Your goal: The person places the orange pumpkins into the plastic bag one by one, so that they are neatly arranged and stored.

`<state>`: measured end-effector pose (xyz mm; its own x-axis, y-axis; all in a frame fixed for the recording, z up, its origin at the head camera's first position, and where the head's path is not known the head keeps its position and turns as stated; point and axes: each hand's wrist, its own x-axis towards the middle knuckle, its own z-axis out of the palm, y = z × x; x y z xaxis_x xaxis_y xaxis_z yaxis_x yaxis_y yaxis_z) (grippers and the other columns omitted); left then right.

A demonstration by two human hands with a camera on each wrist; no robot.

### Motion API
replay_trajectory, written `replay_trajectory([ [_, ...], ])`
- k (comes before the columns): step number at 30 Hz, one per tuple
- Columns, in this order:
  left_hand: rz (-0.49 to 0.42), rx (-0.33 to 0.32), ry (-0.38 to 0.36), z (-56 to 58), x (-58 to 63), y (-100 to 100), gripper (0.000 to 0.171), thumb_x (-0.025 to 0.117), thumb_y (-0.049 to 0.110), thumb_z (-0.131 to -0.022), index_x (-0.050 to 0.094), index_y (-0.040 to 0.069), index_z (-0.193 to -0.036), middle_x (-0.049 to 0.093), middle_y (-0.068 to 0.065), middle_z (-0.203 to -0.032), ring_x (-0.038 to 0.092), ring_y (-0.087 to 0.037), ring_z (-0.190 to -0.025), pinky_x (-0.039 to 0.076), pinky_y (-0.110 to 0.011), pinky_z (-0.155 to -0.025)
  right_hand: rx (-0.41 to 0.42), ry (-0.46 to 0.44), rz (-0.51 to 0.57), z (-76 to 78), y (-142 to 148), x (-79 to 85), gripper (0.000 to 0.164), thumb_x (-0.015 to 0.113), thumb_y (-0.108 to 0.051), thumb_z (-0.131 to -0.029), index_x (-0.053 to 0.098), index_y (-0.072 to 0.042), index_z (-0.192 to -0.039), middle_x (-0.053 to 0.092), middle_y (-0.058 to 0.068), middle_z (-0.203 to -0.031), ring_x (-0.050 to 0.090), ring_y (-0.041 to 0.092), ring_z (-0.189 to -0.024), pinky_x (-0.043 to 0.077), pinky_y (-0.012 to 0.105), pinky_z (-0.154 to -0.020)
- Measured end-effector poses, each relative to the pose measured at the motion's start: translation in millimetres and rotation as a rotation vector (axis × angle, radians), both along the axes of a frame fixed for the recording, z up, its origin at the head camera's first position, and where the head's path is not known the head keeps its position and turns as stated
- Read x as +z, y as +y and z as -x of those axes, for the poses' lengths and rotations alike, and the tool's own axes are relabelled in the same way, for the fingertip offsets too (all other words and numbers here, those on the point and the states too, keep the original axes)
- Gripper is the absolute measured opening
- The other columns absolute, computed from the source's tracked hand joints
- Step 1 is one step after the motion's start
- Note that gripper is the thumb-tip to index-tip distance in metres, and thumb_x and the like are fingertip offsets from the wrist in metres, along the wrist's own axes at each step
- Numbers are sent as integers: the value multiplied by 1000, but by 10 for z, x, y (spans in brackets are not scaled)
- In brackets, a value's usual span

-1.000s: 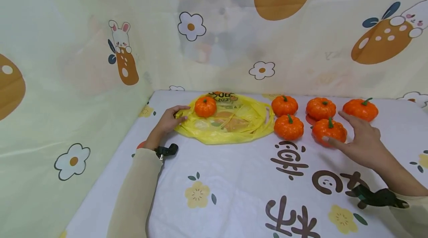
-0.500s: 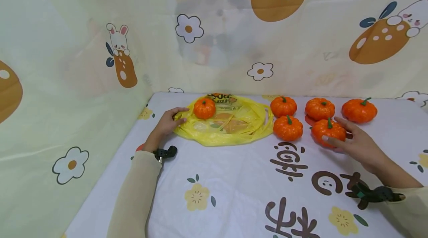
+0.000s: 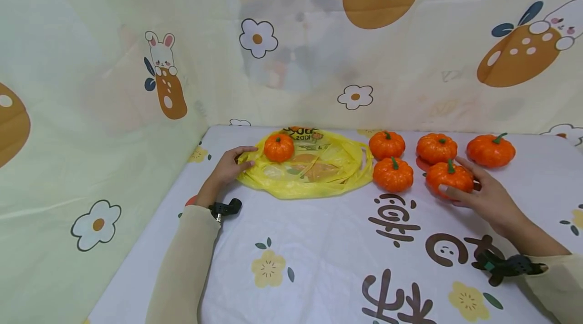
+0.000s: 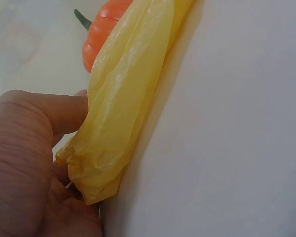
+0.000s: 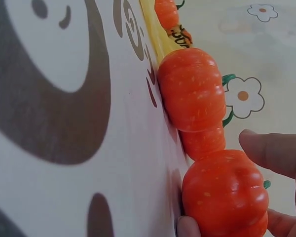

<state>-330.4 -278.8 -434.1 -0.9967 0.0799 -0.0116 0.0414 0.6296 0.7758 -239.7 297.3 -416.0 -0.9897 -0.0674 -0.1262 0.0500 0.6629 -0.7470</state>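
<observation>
My left hand (image 3: 227,168) pinches the left end of a flattened yellow plastic bag (image 3: 273,183); in the left wrist view the bag's crumpled edge (image 4: 96,170) lies between thumb and fingers. One small orange toy pumpkin (image 3: 279,148) rests on the bag's left part. Over on the right, my right hand (image 3: 494,205) curls thumb and fingers round a green-stemmed toy pumpkin (image 3: 449,177), the front one of its pair, which sits on the tablecloth. The right wrist view shows that pumpkin (image 5: 224,192) low in the frame with fingertips at its sides.
More toy pumpkins stand nearby: a back one (image 3: 387,145) and a front one (image 3: 393,174) by the bag's right end, one (image 3: 436,148) behind the gripped pumpkin, and one (image 3: 491,151) at far right. A printed curtain (image 3: 300,61) rises behind the white patterned tablecloth (image 3: 319,243).
My right hand has come in from above and to the right and its fingers have closed round the front pumpkin. My left hand stays on the bag.
</observation>
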Motion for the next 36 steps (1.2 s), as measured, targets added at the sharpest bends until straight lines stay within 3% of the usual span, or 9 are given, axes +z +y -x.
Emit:
replay_trajectory([
  [20, -15, -1, 3, -22, 1, 7, 38, 65, 16, -95, 61, 19, -133, 48, -6, -151, 35, -27, -146, 25, -47, -122, -37, 12, 18, 4, -20, -17, 92, 58, -44, -97, -1, -9, -158, 5, 39, -156, 22, 60, -131, 36, 74, -98],
  [36, -11, 3, -1, 0, -4, 4, 38, 65, 16, -95, 61, 20, -133, 48, -7, -151, 35, -28, -146, 25, -48, -122, -99, 92, -10, -7, -61, -45, 86, 59, -36, -97, 7, -4, -157, 13, 39, -155, 29, 57, -127, 42, 70, -97],
])
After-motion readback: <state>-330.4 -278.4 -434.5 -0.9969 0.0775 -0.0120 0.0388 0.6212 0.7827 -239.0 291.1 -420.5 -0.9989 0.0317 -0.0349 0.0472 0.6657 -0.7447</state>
